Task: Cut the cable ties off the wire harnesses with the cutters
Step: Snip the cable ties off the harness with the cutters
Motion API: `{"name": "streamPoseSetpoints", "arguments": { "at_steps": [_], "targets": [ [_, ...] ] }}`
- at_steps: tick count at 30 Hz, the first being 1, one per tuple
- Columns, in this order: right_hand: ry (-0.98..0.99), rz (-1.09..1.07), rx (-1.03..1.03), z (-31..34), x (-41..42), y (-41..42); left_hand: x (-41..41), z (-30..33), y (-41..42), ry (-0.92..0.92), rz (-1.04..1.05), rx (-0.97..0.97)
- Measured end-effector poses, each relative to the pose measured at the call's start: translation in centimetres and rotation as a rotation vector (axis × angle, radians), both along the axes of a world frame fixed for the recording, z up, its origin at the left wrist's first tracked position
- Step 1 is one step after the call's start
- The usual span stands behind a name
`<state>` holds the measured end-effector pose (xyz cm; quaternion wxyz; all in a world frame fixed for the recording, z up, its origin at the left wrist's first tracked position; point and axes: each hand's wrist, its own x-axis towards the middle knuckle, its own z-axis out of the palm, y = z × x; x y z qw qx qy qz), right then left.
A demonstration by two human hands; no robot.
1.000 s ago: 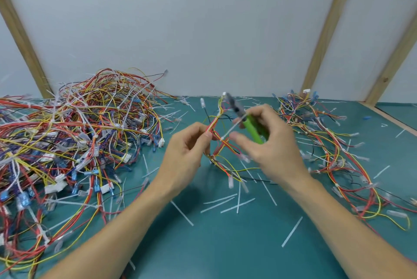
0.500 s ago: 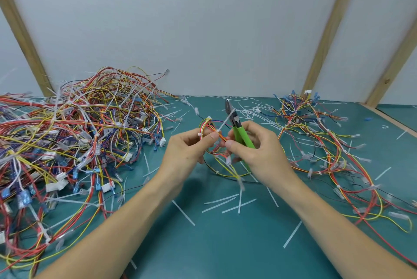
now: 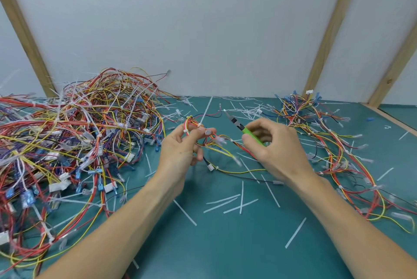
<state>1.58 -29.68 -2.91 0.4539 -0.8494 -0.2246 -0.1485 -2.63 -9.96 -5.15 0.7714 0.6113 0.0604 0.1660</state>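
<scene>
I'm pinching the harness (image 3: 204, 136) in my left hand (image 3: 180, 150); my right hand (image 3: 273, 148), gripping the cutters (image 3: 244, 128), is pulling away from the tie (image 3: 204, 113), seemingly uncut.

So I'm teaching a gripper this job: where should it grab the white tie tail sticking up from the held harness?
Pinch the cable tie tail partway up its free strip, coming from above. It stands up and away from the harness that the left hand holds, so that stretch looks clear of wires and fingers.
</scene>
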Motion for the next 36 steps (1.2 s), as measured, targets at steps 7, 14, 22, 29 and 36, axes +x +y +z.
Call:
{"name": "streamPoseSetpoints", "arguments": {
  "at_steps": [7, 14, 22, 29, 36],
  "targets": [
    [-0.07, 0.04, -0.185, -0.3, 0.3, 0.0, -0.1, -0.4, -0.6, -0.138, 0.05, 0.077],
    [-0.106, 0.01, -0.199, -0.3, 0.0, 0.1, -0.1, -0.7, -1.0, -0.25, 0.098, 0.225],
    [-0.123, 0.015, -0.16, -0.4, -0.2, 0.2, 0.1, -1.1, -0.7, -0.284, 0.1, 0.26],
    [-0.065, 0.037, -0.1, -0.7, -0.2, 0.6, -0.2, -1.0, -0.9, -0.286, 0.082, 0.307],
    [0.02, 0.121, -0.051, -1.0, -0.2, 0.9, -0.6, -0.7, -1.1, -0.238, 0.078, 0.305]
  ]
}}
